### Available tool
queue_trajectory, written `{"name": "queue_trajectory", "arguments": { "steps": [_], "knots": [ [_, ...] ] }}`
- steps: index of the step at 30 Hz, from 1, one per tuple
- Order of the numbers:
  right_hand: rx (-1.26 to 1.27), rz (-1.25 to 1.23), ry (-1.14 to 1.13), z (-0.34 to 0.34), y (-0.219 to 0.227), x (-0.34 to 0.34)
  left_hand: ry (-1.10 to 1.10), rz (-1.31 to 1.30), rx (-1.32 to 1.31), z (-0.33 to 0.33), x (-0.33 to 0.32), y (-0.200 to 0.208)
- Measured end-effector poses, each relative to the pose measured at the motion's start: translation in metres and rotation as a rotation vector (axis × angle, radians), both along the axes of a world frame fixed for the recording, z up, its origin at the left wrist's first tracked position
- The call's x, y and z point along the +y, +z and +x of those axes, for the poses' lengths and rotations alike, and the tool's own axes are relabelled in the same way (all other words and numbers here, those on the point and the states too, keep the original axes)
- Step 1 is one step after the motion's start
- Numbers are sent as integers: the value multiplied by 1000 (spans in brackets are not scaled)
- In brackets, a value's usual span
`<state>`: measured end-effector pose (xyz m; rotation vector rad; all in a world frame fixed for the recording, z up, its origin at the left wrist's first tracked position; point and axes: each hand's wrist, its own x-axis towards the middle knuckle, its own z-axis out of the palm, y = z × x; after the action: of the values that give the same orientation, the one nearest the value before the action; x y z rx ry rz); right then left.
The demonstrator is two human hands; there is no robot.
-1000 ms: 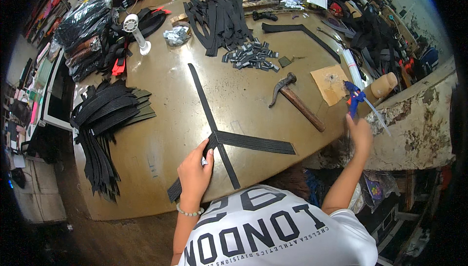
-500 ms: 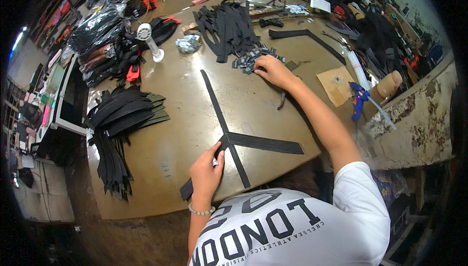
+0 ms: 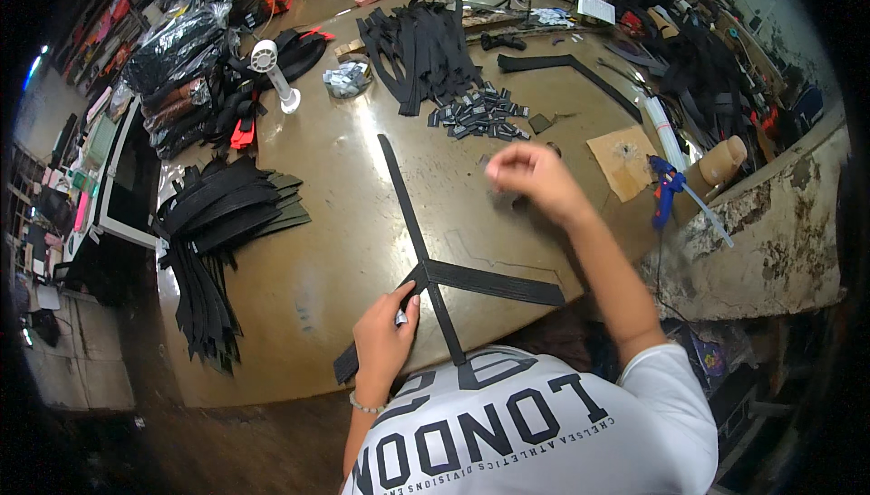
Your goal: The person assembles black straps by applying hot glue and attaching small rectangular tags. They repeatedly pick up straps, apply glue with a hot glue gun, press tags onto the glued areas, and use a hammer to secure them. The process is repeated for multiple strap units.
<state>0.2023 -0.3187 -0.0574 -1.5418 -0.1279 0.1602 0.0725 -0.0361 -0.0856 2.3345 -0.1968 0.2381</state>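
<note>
On the table, several black webbing straps (image 3: 494, 282) meet in a branching shape in front of me. My left hand (image 3: 385, 336) rests on the strap arm at the lower left, its index finger and thumb near the junction. A small silvery-white piece (image 3: 401, 317) shows in its curled fingers. My right hand (image 3: 536, 179) is raised over the table right of the long upright strap, its fingers drawn together in a pinch. Motion blur hides what they hold, if anything. Beyond it lies a pile of small dark rectangular pieces (image 3: 476, 112).
Black straps (image 3: 421, 51) lie behind the pile, and more straps (image 3: 231, 209) are heaped at left. A white handheld fan (image 3: 276, 78) stands near a container of silvery pieces (image 3: 348, 80). At right are a cardboard piece (image 3: 623, 161) and a blue glue gun (image 3: 668, 191).
My right hand has drawn back from the pile of small pieces, toward me and slightly right. My left hand stays on the strap.
</note>
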Motion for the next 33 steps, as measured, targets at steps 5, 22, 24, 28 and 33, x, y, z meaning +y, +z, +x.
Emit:
{"name": "queue_trajectory", "arguments": {
  "steps": [5,22,24,28,33],
  "knots": [
    [232,160,139,-87,-15,70,105,-298,16,-5,-6,10],
    [-43,-270,1,-118,-41,80,149,-145,172,27,-13,-2],
    [-151,-312,81,-119,-40,77,144,-142,188,28,-12,-2],
    [-388,-389,336,-115,-36,65,106,-168,179,31,-9,-2],
    [-434,-505,628,-119,-27,60,103,-164,184,31,-10,-2]
  ]
}}
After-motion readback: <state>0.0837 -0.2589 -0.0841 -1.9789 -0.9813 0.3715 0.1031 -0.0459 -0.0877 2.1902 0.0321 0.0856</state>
